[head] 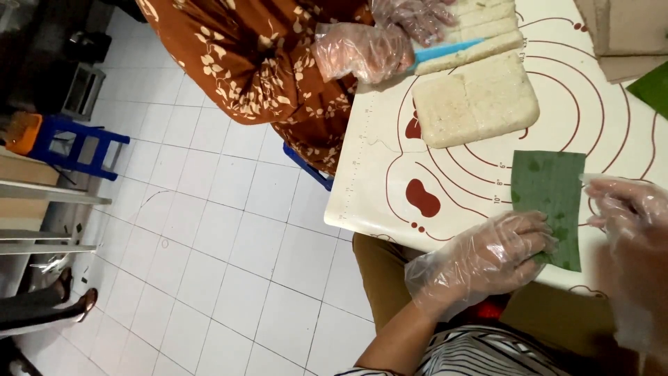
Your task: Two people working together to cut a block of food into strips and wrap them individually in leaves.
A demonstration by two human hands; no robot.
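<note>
My left hand [480,261], in a clear plastic glove, rests its fingertips on the near edge of a green leaf piece [546,198] lying flat on a cream baking mat [376,188] with red ring markings. My right hand [630,216], also gloved, hovers at the leaf's right side with fingers spread; nothing shows in it. Beyond the leaf lies a pale rectangular slab of pressed rice cake [476,101]. Another person's gloved hands [376,45] hold a blue knife [445,50] against further strips of the same slab.
The other person wears a brown floral garment [257,56] and sits on a blue stool [306,167]. More green leaf [654,87] and brown paper [626,35] lie at the far right. A white tiled floor [209,244] spreads left, with a small blue stool [69,143].
</note>
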